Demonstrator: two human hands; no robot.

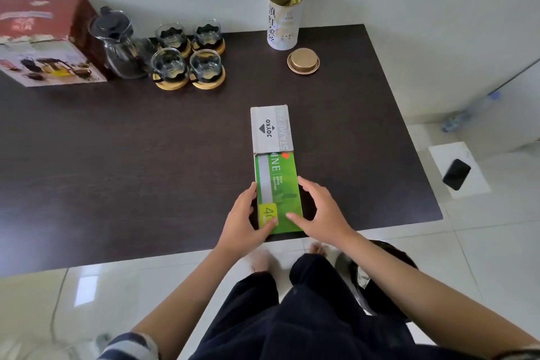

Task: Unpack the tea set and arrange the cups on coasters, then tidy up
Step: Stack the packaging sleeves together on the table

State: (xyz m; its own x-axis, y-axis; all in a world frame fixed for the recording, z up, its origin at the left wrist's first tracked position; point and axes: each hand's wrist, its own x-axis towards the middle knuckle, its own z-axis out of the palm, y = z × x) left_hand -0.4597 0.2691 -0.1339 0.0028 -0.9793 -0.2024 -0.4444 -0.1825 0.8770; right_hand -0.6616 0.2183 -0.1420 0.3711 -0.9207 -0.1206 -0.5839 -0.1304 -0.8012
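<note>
At 10 o'clock on the bench (146,140): tea set box (43,41), glass teapot (121,44), four cups (187,52) on coasters (209,83). At 12 o'clock: open tea canister (284,17) with its lid (303,61) beside it. At 6 o'clock: left hand (245,221) grips the green box (279,196); right hand (317,210), fingers spread and relaxed, rests its thumb on it. At 3 o'clock, on the floor: phone (456,174).

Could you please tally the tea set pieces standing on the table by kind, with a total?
Glass cups: 4
Wooden coasters: 4
Glass teapot: 1
Total: 9
</note>
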